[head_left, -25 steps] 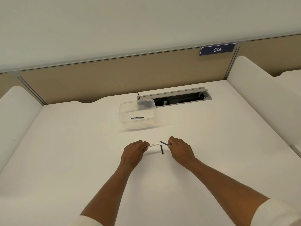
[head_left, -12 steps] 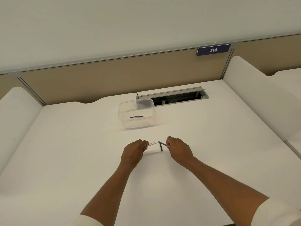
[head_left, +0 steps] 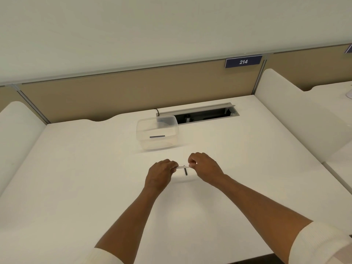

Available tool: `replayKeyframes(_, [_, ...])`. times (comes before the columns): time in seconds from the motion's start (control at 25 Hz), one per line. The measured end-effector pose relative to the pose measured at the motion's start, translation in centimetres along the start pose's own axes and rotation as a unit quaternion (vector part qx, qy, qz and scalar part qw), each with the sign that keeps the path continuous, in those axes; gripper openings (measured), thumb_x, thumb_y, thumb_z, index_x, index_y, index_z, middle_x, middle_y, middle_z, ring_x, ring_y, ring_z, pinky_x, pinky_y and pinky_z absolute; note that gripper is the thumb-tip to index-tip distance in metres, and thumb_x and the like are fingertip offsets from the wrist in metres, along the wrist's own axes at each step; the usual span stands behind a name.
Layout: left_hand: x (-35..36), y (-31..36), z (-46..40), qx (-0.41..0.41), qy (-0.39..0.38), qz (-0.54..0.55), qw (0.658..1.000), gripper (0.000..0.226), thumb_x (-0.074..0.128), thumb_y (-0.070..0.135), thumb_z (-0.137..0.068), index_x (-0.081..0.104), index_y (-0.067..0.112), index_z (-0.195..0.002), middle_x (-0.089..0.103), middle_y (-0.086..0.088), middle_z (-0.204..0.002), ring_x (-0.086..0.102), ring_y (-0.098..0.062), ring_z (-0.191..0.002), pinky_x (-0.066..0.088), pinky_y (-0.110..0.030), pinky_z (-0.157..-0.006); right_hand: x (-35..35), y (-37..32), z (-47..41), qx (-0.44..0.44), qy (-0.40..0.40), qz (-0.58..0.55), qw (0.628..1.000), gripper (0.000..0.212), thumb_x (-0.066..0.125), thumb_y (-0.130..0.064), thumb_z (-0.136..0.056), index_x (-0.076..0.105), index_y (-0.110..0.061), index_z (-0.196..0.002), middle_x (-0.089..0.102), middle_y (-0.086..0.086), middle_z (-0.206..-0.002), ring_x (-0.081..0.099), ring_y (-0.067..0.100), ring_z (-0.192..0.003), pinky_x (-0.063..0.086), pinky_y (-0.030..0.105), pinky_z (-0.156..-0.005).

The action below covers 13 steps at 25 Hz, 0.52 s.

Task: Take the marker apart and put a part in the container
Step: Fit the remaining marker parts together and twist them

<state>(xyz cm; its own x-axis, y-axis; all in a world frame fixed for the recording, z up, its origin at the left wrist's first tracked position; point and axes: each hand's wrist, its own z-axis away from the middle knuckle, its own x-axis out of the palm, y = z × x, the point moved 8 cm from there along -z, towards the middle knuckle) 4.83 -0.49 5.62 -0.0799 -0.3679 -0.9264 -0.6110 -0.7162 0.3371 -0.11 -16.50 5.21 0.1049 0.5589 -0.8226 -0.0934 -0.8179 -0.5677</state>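
A thin white marker barrel (head_left: 182, 166) with small print is held level between my two hands, just above the desk. My left hand (head_left: 161, 173) pinches its left end and my right hand (head_left: 202, 165) pinches its right end. A short dark marker part (head_left: 186, 171) lies on the desk right below the barrel. The clear plastic container (head_left: 172, 143) stands farther back, slightly left, with one dark stick-like part (head_left: 157, 136) lying inside it. The thin blue part seen earlier in my right hand is hidden.
An open cable tray (head_left: 205, 114) is cut into the white desk (head_left: 76, 178) just behind the container. White rounded dividers (head_left: 297, 119) rise on both sides, and a tan partition with a "214" sign (head_left: 243, 61) closes the back.
My right hand moved left onto the white barrel's right end, and the thin blue part it held out has gone from sight. The left hand stayed put.
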Motion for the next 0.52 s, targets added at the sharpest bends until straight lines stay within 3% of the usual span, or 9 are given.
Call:
replayKeyframes(0.2, [-1.0, -0.3, 0.1, -0.045, 0.02, 0.024, 0.998, 0.009, 0.06, 0.021, -0.091, 0.064, 0.027, -0.097, 0.062, 0.005, -0.083, 0.058, -0.023, -0.073, 0.047, -0.034, -0.06, -2.4, 0.3, -0.3, 0.022, 0.089, -0.11, 0.99, 0.015, 0.045, -0.011, -0.096, 0.056, -0.012, -0.087, 0.062, 0.0, -0.085, 0.054, 0.022, -0.08, 0.044, 0.037, -0.073])
replayKeyframes(0.4, [-1.3, -0.3, 0.5, -0.054, 0.017, 0.027, 0.998, 0.009, 0.058, 0.021, -0.092, 0.063, 0.025, -0.099, 0.062, 0.004, -0.084, 0.058, -0.024, -0.073, 0.049, -0.036, -0.062, -2.3, 0.7, -0.3, 0.058, 0.088, -0.169, 0.98, 0.012, 0.056, -0.008, -0.09, 0.06, -0.015, -0.082, 0.059, -0.004, -0.07, 0.048, 0.012, -0.063, 0.041, 0.028, -0.061])
replayKeyframes(0.52, [-1.3, -0.2, 0.7, -0.053, 0.014, 0.031, 0.998, 0.009, 0.059, 0.021, -0.092, 0.063, 0.025, -0.099, 0.062, 0.004, -0.084, 0.058, -0.024, -0.073, 0.05, -0.038, -0.063, -1.7, 0.4, -0.2, 0.068, 0.081, -0.198, 0.975, 0.009, 0.061, -0.008, -0.088, 0.063, -0.014, -0.082, 0.065, 0.006, -0.071, 0.05, 0.012, -0.06, 0.043, 0.026, -0.061])
